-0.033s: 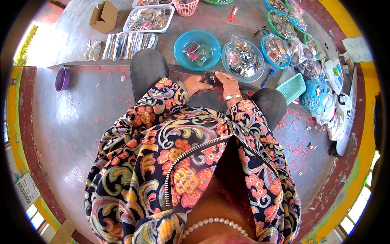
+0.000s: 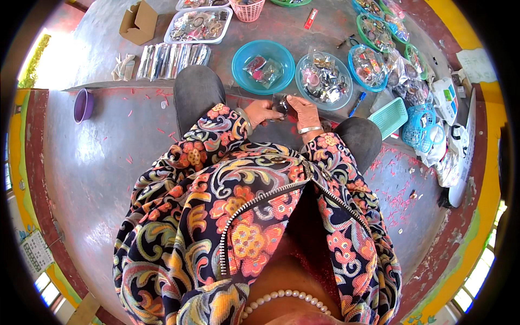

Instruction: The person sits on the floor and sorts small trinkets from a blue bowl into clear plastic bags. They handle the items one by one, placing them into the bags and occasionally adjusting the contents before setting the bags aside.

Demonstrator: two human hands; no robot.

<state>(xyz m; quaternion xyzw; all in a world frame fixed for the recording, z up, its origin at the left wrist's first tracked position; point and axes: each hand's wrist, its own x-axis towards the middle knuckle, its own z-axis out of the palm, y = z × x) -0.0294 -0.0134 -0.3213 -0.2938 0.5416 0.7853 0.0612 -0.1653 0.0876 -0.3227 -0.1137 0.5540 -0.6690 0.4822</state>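
Note:
Between my knees, my left hand (image 2: 261,112) and my right hand (image 2: 305,112) meet at a small clear plastic packet (image 2: 281,102) with something dark in it. Fingers and thumbs of both hands pinch it from either side. What is inside is too small to name. Just beyond the hands stands a turquoise basin (image 2: 238,76) with a few small packets (image 2: 268,71) lying in it. Right of that, a pale blue translucent bowl (image 2: 343,102) is heaped with small packaged trinkets (image 2: 324,78).
Further right are a blue basin (image 2: 374,88), a mint basket (image 2: 389,118) and a blue pen (image 2: 357,104). At the back left stand a white tray (image 2: 215,40), a cardboard box (image 2: 138,23) and a row of flat packets (image 2: 173,61). A purple tub (image 2: 83,105) sits lower left.

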